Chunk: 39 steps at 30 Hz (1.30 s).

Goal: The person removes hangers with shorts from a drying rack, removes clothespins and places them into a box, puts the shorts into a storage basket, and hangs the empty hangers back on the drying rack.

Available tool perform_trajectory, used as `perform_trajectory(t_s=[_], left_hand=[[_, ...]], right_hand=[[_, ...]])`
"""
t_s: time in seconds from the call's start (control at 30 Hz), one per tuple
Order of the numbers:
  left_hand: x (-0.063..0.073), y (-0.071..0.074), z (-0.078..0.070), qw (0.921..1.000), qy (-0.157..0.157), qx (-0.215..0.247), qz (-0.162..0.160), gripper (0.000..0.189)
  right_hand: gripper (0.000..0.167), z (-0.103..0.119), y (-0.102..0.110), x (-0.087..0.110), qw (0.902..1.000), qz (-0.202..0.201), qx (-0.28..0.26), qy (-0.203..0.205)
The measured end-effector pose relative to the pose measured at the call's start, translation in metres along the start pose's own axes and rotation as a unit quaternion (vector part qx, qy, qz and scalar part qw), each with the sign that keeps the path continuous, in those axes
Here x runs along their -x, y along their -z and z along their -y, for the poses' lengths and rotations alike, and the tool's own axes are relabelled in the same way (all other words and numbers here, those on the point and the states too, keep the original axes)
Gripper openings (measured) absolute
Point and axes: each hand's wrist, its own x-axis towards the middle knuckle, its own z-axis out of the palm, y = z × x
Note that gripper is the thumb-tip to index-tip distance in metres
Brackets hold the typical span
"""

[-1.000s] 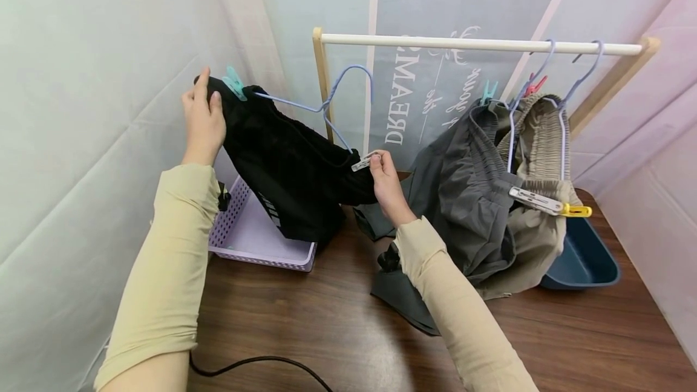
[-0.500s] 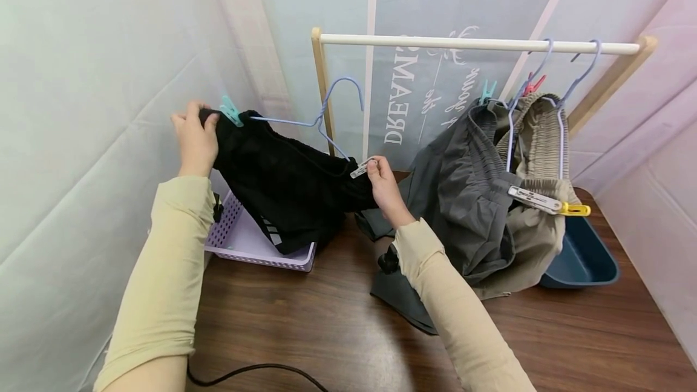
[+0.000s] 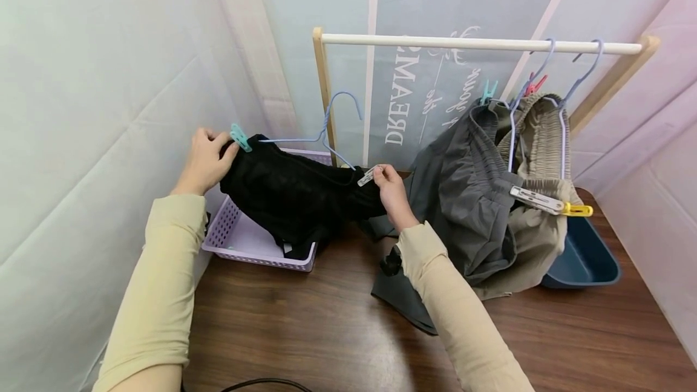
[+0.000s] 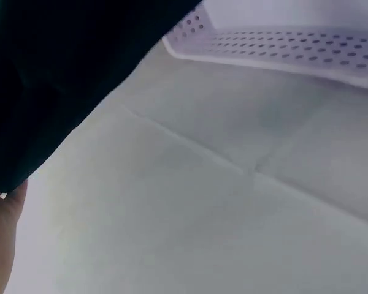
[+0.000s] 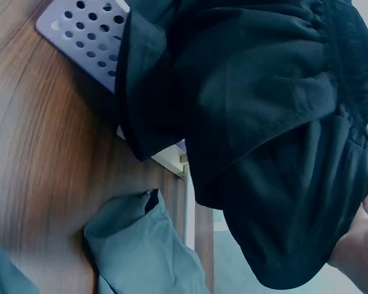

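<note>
Black shorts [image 3: 299,198] hang between my two hands in the head view, with a blue wire hanger [image 3: 327,129] at the waistband. A teal clothespin [image 3: 240,137] clips the left side; a whitish one, the pale clothespin [image 3: 367,176], clips the right. My left hand [image 3: 202,162] pinches the left end of the waistband, just beside the teal peg. At the other end my right hand [image 3: 396,193] grips the waist with its thumb by the pale peg. The right wrist view shows the draped dark shorts [image 5: 257,110] and part of that hand [image 5: 359,239].
A white-barred rack [image 3: 463,43] stands behind. Grey trousers [image 3: 474,180] and khaki trousers [image 3: 544,138] hang on its right side. A lilac basket [image 3: 261,261] lies under the shorts; a dark blue basin [image 3: 585,259] stands at right. A pale wall [image 3: 81,107] borders the left.
Both hands have lowered the shorts and hanger, the left more than the right, so the waistband now lies flatter. The shorts have sunk nearer the lilac basket.
</note>
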Motion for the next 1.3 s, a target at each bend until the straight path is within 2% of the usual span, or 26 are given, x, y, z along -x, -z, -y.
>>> perform_trajectory(t_s=[0.13,0.23,0.33,0.47,0.6,0.7,0.83,0.93,1.1,1.3], left_hand=[[0.000,-0.003,0.002,0.9979,0.017,0.058,-0.021,0.017],[0.000,-0.001,0.002,0.9934,0.049,0.101,-0.021,0.021],[0.002,0.001,0.002,0.9901,0.083,0.112,-0.014,0.021],[0.005,0.004,0.001,0.9848,0.119,0.125,-0.012,0.025],[0.008,0.005,0.001,0.9736,0.156,0.165,-0.019,0.027],[0.011,0.005,0.002,0.9671,0.183,0.176,-0.018,0.025],[0.016,0.004,0.005,0.9642,0.202,0.170,-0.019,0.027],[0.018,0.003,0.007,0.9622,0.212,0.170,-0.023,0.027],[0.022,0.003,0.010,0.9608,0.225,0.160,-0.023,0.028],[0.026,0.001,0.013,0.9585,0.240,0.151,-0.032,0.026]], right_hand=[[0.020,0.002,0.000,-0.001,0.9979,-0.005,-0.063,-0.012],[0.014,0.003,0.000,-0.002,0.9941,0.006,-0.108,-0.011],[0.025,0.002,-0.001,-0.002,0.9903,0.019,-0.137,-0.005],[0.033,0.002,-0.001,-0.001,0.9883,0.023,-0.150,0.001],[0.035,0.002,-0.002,0.000,0.9858,0.019,-0.167,-0.003],[0.035,0.002,-0.002,0.001,0.9769,0.015,-0.212,-0.019],[0.033,0.004,-0.001,0.003,0.9671,0.010,-0.252,-0.028],[0.030,0.007,-0.003,0.003,0.9735,0.011,-0.228,-0.011],[0.026,0.014,-0.005,0.004,0.9907,0.018,-0.134,0.021],[0.026,0.021,-0.001,0.005,0.9968,0.040,-0.063,0.028]])
